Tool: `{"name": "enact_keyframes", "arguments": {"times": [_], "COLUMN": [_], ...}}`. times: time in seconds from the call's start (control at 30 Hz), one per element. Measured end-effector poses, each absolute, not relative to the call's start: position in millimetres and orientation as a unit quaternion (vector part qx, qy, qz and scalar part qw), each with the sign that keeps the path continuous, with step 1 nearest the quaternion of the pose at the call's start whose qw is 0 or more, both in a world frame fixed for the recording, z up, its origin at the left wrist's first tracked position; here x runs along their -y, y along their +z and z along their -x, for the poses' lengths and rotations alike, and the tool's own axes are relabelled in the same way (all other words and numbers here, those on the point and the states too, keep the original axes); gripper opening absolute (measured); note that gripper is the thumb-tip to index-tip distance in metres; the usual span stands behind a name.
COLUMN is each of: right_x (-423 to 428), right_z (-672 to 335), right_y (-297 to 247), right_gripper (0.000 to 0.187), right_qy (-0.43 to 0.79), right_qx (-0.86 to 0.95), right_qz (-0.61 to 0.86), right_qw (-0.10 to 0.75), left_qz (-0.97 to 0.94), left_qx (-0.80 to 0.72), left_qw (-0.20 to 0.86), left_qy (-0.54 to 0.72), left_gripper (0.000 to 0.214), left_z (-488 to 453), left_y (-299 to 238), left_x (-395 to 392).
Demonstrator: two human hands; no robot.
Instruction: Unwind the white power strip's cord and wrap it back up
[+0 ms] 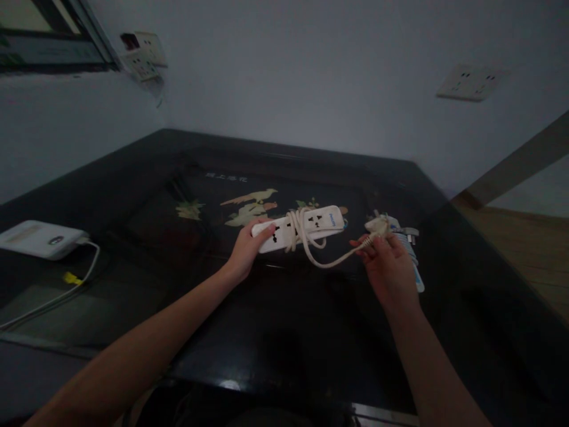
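My left hand (249, 248) grips the left end of a white power strip (328, 219), with the thumb on top near a socket. Several turns of the strip's pale cord (299, 231) wrap around its middle. From there one length loops to the right, into the fingers of my right hand (389, 261), which are closed on the plug (377, 226) at its end. Just behind and beside that hand lies a second power strip (419, 280) with a grey cord wound round it, partly hidden by my fingers.
A glossy black table (275, 332) with a bird-and-flower picture carries both strips. At the left lies a white box-shaped device (42, 238) with a white cable (91, 270) and a yellow tag (72, 279). Wall sockets (470, 82) are on the wall behind.
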State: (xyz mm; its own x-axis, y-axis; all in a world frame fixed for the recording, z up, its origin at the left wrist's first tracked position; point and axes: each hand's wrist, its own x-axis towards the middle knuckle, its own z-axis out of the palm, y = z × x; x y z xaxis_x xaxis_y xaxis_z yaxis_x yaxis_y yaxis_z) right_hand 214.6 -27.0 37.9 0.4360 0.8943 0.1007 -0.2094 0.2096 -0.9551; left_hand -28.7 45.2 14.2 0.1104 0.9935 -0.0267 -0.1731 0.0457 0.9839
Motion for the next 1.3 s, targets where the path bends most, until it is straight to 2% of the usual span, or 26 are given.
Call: {"name": "enact_keyframes", "arguments": {"times": [0.17,0.47,0.53,0.67,0.73,0.83,0.93,1.07,1.13,1.2,1.3], "right_x": [29,26,24,26,28,31,33,35,36,37,40], "right_z": [-219,-229,-230,-227,-223,-215,-207,-200,-199,-199,-201], "right_y": [41,42,40,38,38,37,36,36,38,42,49], "right_gripper": [0.042,0.017,0.018,0.031,0.032,0.012,0.024,0.029,0.025,0.022,0.031], "right_qy": [0.377,0.34,0.345,0.381,0.379,0.286,0.204,0.272,0.316,0.333,0.328], "right_qx": [0.393,0.304,0.293,0.346,0.411,0.525,0.594,0.63,0.626,0.612,0.579], "right_qz": [0.466,0.49,0.498,0.548,0.569,0.613,0.627,0.591,0.584,0.582,0.585], "right_qw": [0.697,0.743,0.74,0.66,0.603,0.516,0.46,0.423,0.409,0.419,0.464], "left_qz": [-0.514,-0.59,-0.592,-0.555,-0.525,-0.464,-0.4,-0.365,-0.367,-0.383,-0.409], "left_qx": [-0.45,-0.398,-0.376,-0.338,-0.329,-0.332,-0.345,-0.37,-0.394,-0.417,-0.446], "left_qw": [0.558,0.598,0.622,0.668,0.681,0.685,0.669,0.626,0.595,0.566,0.534], "left_qy": [0.471,0.368,0.35,0.363,0.391,0.454,0.523,0.581,0.597,0.6,0.59], "left_gripper": [0.03,0.031,0.031,0.033,0.034,0.034,0.033,0.031,0.031,0.03,0.032], "left_z": [28,32,34,35,35,33,31,31,31,31,32], "left_y": [20,21,22,27,31,33,30,24,21,17,13], "left_x": [-41,-41,-40,-35,-34,-37,-43,-50,-51,-51,-53]}}
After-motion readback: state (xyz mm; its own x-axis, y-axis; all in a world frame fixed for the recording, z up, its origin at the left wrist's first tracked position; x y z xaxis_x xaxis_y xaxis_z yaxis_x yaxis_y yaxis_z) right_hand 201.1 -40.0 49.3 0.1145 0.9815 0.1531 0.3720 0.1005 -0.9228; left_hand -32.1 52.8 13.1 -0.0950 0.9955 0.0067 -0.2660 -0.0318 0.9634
